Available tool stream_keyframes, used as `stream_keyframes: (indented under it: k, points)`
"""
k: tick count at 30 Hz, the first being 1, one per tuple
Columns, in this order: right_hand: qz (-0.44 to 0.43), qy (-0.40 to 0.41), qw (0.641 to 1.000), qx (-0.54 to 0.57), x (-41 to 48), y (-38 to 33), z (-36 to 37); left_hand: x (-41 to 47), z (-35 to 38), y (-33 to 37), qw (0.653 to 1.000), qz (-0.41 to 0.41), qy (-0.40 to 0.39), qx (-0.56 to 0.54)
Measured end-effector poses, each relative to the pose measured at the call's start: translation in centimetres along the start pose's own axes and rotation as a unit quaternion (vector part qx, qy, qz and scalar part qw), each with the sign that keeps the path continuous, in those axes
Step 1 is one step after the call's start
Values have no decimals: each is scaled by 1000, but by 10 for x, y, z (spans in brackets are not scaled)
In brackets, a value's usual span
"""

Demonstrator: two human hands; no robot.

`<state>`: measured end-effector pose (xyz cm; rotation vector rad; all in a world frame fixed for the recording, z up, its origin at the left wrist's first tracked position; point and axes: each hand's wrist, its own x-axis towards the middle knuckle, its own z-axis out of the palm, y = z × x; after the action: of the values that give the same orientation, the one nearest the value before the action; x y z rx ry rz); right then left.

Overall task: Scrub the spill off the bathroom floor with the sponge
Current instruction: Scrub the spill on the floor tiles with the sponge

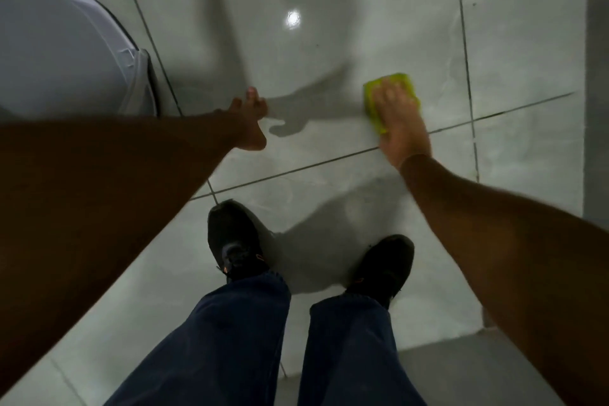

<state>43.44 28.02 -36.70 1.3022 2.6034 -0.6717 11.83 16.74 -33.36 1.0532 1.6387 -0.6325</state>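
Note:
A yellow-green sponge (pixel 407 84) lies flat on the pale grey tiled floor (pixel 329 43), right of centre. My right hand (pixel 400 123) presses down on top of it, fingers spread over the sponge, covering most of its near half. My left hand (pixel 252 119) hangs out over the floor to the left of the sponge, fingers apart and holding nothing. The tile around the sponge looks glossy and faintly streaked; I cannot make out a distinct spill. A bright light reflection (pixel 293 19) sits on the tile beyond the hands.
A white toilet (pixel 66 53) stands at the left, close to my left forearm. A grey wall (pixel 596 76) runs down the right edge. My two black shoes (pixel 234 237) and dark blue trouser legs fill the lower centre. Dark grout lines cross the floor.

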Motion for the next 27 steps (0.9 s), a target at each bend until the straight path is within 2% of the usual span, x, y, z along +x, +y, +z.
stream_keyframes:
  k: [2, 4, 6, 7, 9, 13, 15, 17, 19, 21, 27]
  points:
    - [183, 4, 983, 27, -13, 32, -10, 2, 0, -1, 1000, -3, -3, -4]
    - [314, 15, 947, 64, -15, 37, -14, 2, 1, 0, 1000, -10, -6, -8]
    - [382, 11, 920, 89, -6, 16, -17, 2, 0, 1, 1000, -9, 2, -11]
    - [389, 14, 917, 91, -4, 0, -16, 2, 1, 2, 1000, -8, 13, -12]
    - [353, 7, 932, 80, -3, -35, -11, -3, 3, 3, 999, -9, 39, -23]
    - [181, -61, 980, 62, -12, -94, -3, -27, 23, 8, 995, 1, 94, -35]
    - [123, -173, 976, 57, -21, -111, -9, -50, 36, 13, 993, 10, 108, -37]
    - [127, -248, 956, 94, -39, -124, -27, -87, 50, 19, 992, 8, 118, -48]
    - [169, -232, 945, 159, -62, -142, -56, -129, 61, 27, 991, 6, 122, -57]
    - [202, -170, 940, 215, -84, -164, -85, -172, 69, 37, 988, 2, 142, -60]
    - [131, -111, 941, 291, -110, -264, -172, -292, 47, 26, 945, -25, 309, -103]
